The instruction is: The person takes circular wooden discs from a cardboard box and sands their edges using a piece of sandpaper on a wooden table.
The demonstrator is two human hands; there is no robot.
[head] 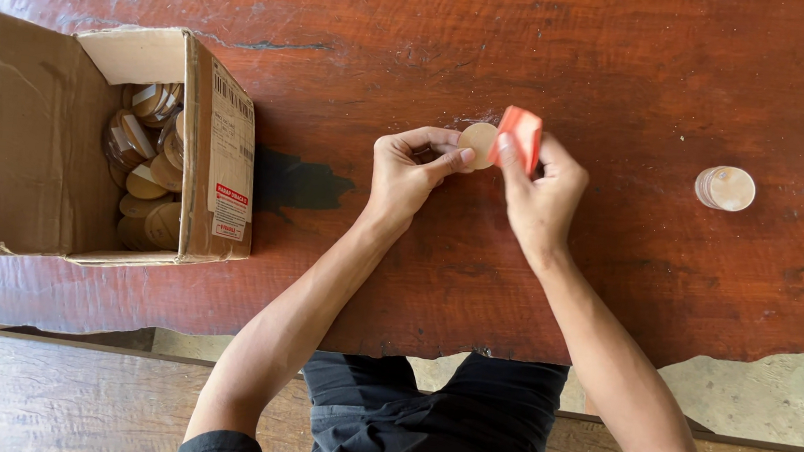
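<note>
Near the table's [535, 34] middle the left hand [405, 173] pinched a wooden disc [477, 143], the right hand [543, 185] gripped an orange block [521, 135] against it; a small stack [725, 187] looked finished, the box [89, 141] remained quite full.

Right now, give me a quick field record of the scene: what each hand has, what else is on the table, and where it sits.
left hand: pinches a small round pale wooden disc by its edge
right hand: grip on a small orange-red block, pressed against the disc's right edge
surface: dark reddish-brown wooden table
to the left: open brown cardboard box lying on its side, holding many similar wooden discs
to the right: short stack of round wooden discs, apart from both hands
near edge: wooden bench below the table
</note>
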